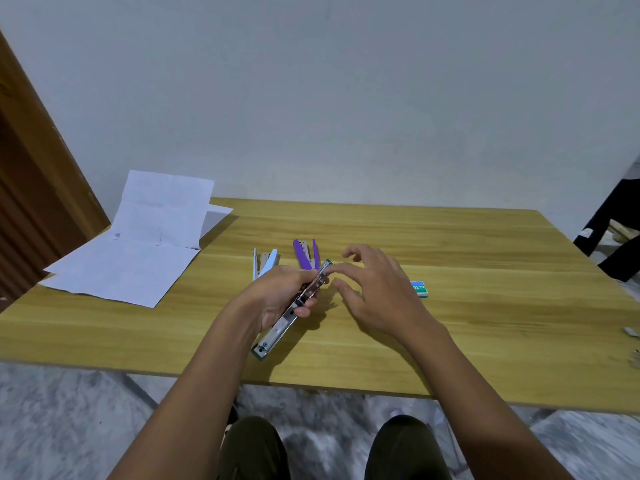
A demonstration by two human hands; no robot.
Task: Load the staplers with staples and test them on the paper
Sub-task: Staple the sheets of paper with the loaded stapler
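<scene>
Teal-tipped stapler (277,331) sits gripped in the left hand (277,294) above the bench (485,323); the right hand (379,292), fingers (343,269) loosely spread, seems to touch its far tip.

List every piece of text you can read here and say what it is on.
"No.10": on the small green staple box, seen upside down; any other print on it is too blurred to read.
Paper sheets: faint print, too blurred to read.
</scene>
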